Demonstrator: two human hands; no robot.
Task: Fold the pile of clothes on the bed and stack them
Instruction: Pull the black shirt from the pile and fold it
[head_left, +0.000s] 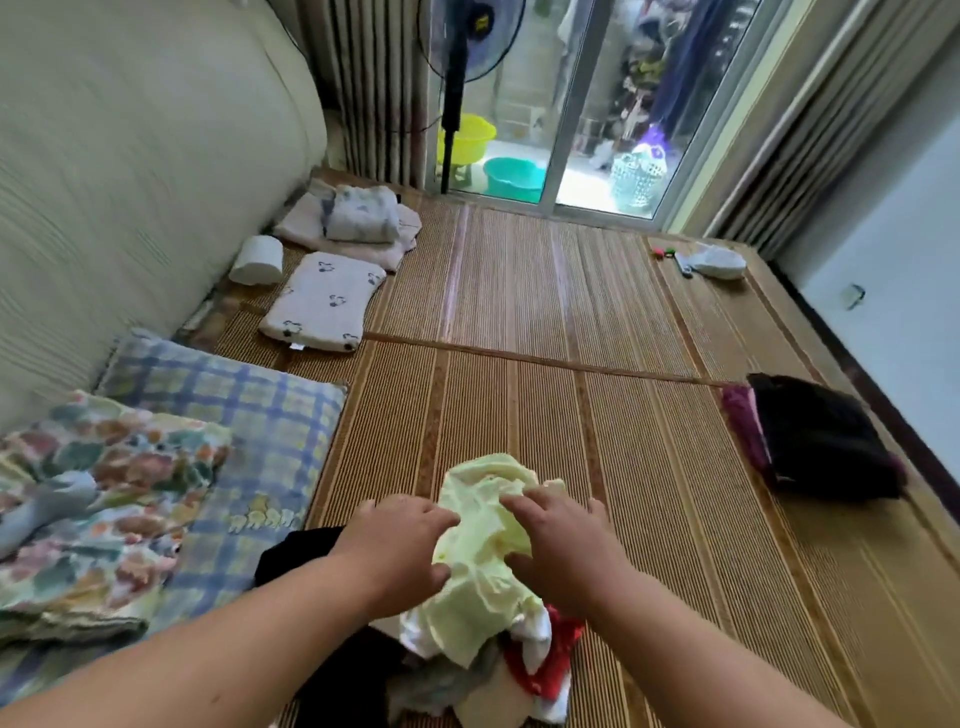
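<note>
Both hands work at the pile of clothes (519, 670), a heap of white, red, grey and black at 6 o'clock on the woven mat (519, 312). A pale yellow garment (483, 551) tops the heap. The left hand (400, 545) grips it from 9 o'clock and the right hand (561, 551) pinches it from 3 o'clock, fingers curled into the cloth. A folded dark stack (826, 441) lies well apart at 2 o'clock. The fan (470, 36) at 12 o'clock carries a yellow label (483, 22), too blurred to read.
</note>
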